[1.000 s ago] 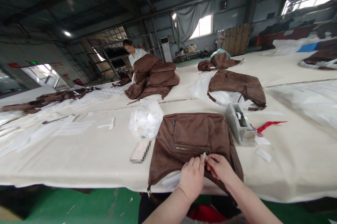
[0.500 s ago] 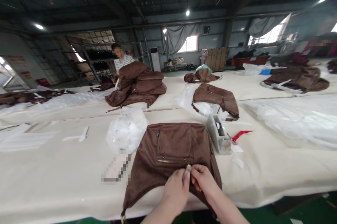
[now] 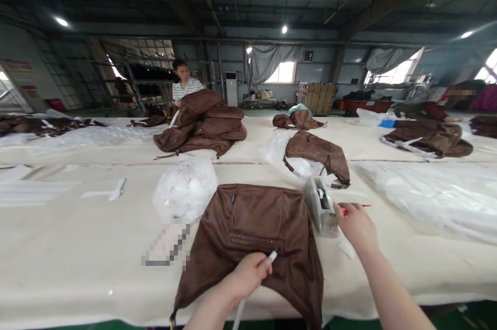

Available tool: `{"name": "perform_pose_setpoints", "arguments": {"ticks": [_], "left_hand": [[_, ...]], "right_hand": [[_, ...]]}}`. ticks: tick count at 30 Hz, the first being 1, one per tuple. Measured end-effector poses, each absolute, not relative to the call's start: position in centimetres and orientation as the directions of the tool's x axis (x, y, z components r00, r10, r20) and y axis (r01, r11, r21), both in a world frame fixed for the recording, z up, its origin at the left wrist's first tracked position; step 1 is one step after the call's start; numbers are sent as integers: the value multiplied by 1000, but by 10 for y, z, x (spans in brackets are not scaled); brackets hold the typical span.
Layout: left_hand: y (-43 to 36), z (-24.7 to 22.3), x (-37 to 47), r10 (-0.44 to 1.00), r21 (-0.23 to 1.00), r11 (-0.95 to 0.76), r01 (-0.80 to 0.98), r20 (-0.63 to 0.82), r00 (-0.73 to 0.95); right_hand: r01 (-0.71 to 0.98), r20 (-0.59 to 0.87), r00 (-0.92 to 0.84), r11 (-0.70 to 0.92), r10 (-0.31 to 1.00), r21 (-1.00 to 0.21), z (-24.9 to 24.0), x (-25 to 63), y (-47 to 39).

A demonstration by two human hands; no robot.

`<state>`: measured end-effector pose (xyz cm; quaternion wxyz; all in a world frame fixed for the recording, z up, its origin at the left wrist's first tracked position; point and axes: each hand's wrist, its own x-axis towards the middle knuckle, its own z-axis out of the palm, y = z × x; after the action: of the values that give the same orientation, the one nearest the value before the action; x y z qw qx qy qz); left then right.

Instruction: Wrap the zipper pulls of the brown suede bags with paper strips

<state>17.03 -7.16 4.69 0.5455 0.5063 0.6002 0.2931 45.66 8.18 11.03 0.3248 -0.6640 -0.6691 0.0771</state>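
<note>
A brown bag (image 3: 256,216) lies flat on the cream-covered table (image 3: 97,247), its zipper facing up. Over the bag's lower middle, my left hand (image 3: 252,270) is closed on a white strip (image 3: 272,256), whose tip points at the zipper pull; a white length hangs below the hand. My right hand (image 3: 355,224) is beside the grey tape dispenser (image 3: 321,206), fingers curled at its front end and over a red piece (image 3: 365,206). What those fingertips hold is hidden.
Left of the bag are a clear plastic bundle (image 3: 186,188) and a blurred flat object (image 3: 166,242). Behind stand a pile of brown bags (image 3: 205,125) and another bag (image 3: 320,156). Plastic sheets (image 3: 427,190) lie right. A person in stripes (image 3: 188,84) is across the table.
My right hand has left the zipper pull and moved right to the tape dispenser. My left hand has stayed over the bag, and the white strip in it now shows. The view has tilted slightly.
</note>
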Motion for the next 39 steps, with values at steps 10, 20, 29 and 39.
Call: {"name": "perform_pose_setpoints", "arguments": {"ticks": [10, 20, 29, 39], "left_hand": [[-74, 47, 171, 953, 894, 240, 379, -291, 80], [-71, 46, 168, 945, 899, 249, 361, -307, 113], [-75, 54, 170, 950, 885, 240, 400, -300, 93], [-79, 64, 172, 969, 892, 136, 431, -211, 131]], "right_hand": [[743, 249, 55, 128, 967, -657, 98, 467, 90], [526, -32, 49, -53, 998, -849, 59, 478, 61], [549, -18, -37, 5, 999, -836, 92, 455, 9], [288, -192, -514, -42, 836, -957, 57, 334, -39]]}}
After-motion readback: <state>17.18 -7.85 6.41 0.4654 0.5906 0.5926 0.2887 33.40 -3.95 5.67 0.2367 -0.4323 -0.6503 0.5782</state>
